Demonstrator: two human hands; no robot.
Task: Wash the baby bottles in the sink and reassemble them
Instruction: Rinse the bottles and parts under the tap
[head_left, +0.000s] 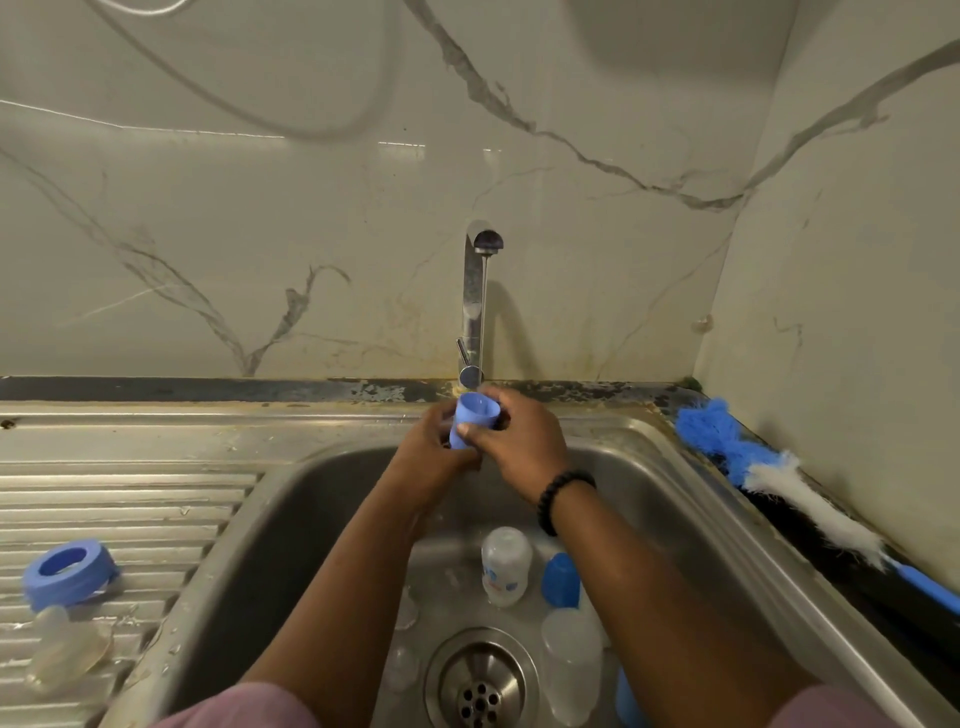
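Note:
Both hands hold a light blue bottle cap (474, 415) up under the tap (474, 301), its open end facing me. My left hand (428, 457) cups it from the left and below; my right hand (519, 441) grips it with the thumb across its front. In the sink (291, 545) lie a clear baby bottle (506, 566) with print, a second clear bottle (571, 665), and a blue cap (561, 579). On the drainboard (124, 499) sit a blue screw ring (70, 571) and a clear teat (67, 649). No water stream is visible.
A bottle brush (779, 467) with blue and white bristles lies on the right ledge beside the wall. The drain (480, 686) sits at the sink's centre front. Another blue part (626, 696) shows by my right forearm. The marbled wall stands right behind the tap.

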